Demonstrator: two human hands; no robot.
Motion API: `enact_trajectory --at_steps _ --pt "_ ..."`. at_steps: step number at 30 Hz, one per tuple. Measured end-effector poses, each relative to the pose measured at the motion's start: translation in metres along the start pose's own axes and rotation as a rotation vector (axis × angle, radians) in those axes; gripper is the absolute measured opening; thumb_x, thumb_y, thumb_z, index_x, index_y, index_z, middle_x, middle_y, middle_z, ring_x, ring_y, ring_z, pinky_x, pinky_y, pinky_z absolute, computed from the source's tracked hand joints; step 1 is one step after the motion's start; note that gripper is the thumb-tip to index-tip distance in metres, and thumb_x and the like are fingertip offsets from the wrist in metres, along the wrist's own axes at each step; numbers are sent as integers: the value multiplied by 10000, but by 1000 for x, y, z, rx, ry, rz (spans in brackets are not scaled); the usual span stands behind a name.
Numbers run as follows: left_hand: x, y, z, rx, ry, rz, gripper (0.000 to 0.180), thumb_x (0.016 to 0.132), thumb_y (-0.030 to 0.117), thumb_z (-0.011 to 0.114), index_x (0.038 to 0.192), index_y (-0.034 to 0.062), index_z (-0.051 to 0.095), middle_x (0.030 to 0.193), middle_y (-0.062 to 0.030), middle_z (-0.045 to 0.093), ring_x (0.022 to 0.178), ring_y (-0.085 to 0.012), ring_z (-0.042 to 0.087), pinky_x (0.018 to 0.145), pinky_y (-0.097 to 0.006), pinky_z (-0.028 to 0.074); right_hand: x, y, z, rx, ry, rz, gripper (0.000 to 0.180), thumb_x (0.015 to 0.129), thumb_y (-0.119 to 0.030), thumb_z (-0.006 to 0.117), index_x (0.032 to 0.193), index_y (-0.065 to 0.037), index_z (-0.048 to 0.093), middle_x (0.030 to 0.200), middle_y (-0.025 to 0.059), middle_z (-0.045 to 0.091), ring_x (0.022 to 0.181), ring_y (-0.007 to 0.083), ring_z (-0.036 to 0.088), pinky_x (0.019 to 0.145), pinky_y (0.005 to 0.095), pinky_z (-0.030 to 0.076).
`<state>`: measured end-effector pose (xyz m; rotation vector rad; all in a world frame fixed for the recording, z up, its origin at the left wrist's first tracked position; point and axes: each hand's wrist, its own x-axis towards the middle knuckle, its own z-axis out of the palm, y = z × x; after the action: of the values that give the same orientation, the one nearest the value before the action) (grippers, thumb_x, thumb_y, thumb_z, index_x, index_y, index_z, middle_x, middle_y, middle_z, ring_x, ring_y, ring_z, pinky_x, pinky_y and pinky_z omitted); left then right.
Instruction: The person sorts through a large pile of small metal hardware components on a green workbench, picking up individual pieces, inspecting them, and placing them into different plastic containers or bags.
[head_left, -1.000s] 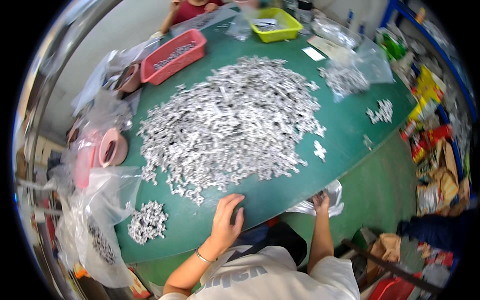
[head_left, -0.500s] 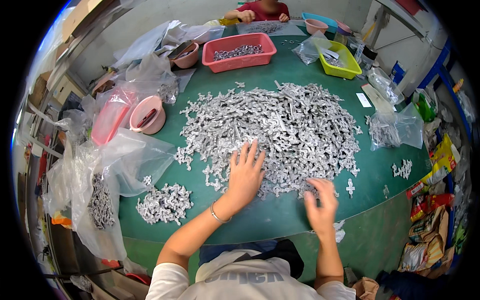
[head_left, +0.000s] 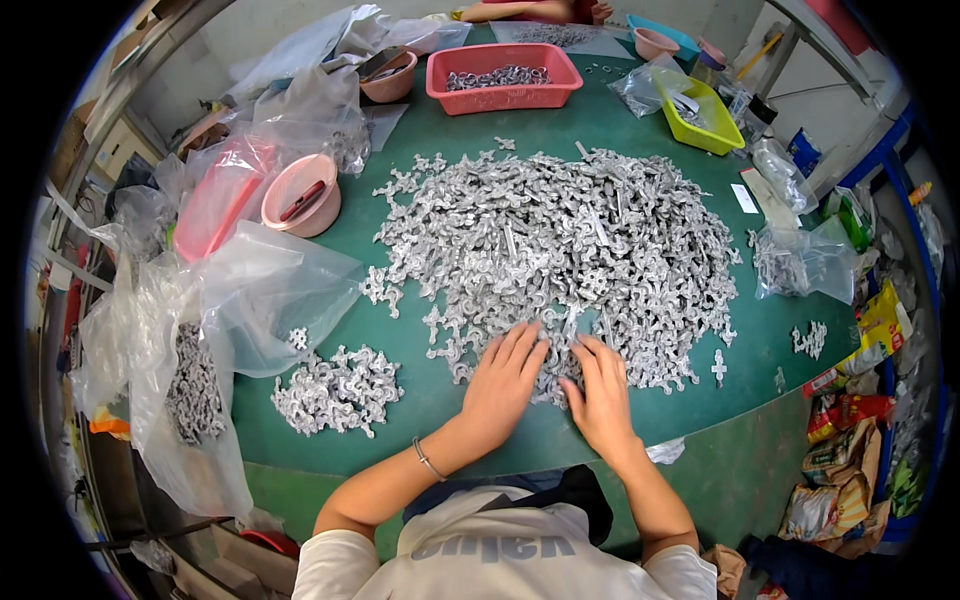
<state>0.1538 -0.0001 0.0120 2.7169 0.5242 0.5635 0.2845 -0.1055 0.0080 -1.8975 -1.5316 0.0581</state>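
A wide heap of small grey metal castings point(head_left: 560, 240), many cross-shaped with curled arms, spreads over the green table. Both hands rest at its near edge, close beside each other. My left hand point(head_left: 503, 385), with a bracelet at the wrist, lies with fingers stretched over the castings; no part shows in its grasp. My right hand point(head_left: 602, 400) is just to its right, fingers extended and thumb apart, touching castings in front of me. What lies under the fingertips is hidden. A smaller pile of similar castings point(head_left: 338, 390) sits to the left.
Clear plastic bags point(head_left: 280, 290) cover the left side, near a pink bowl point(head_left: 318, 215) holding a red-handled tool. Farther back stand a red tub point(head_left: 505, 100) of metal parts and a yellow-green basket point(head_left: 700, 130). A bagged batch of parts point(head_left: 800, 262) lies right. Another person point(head_left: 545, 10) sits opposite.
My left hand has drawn back toward me from the heap. My right hand has moved left and forward, so the two hands are now close together. The view has shifted slightly.
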Motion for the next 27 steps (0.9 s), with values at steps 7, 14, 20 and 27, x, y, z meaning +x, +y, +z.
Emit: enact_trajectory --at_steps 7,14,20,27 --pt "-29 3 -19 -130 -46 6 470 696 -51 478 1163 -13 433 1228 -191 400 1174 -354 363 971 -447 310 -8 -7 -5 6 -37 71 353 666 -7 648 1000 -5 536 1044 162 503 970 304 467 820 393 327" --pt "-50 -4 -18 -122 4 -159 497 695 -18 595 1168 35 453 1181 -176 419 1140 -365 387 962 -435 329 1 7 -14 -53 27 -49 156 680 -32 636 814 -26 556 978 96 552 894 253 489 779 364 334" --pt "-55 0 -20 -238 53 -201 467 719 -18 599 1162 44 464 1202 -174 413 1155 -370 385 962 -429 331 4 1 -18 -150 -57 -5 294 681 -72 649 961 -27 569 944 90 551 885 261 485 823 379 312" --pt "-58 7 -27 -259 77 -216 409 730 -14 599 1123 36 498 1187 -169 433 1155 -365 392 960 -425 331 3 -1 -9 -81 -12 -37 273 665 -61 659 927 -42 584 933 77 534 891 253 479 840 380 298"
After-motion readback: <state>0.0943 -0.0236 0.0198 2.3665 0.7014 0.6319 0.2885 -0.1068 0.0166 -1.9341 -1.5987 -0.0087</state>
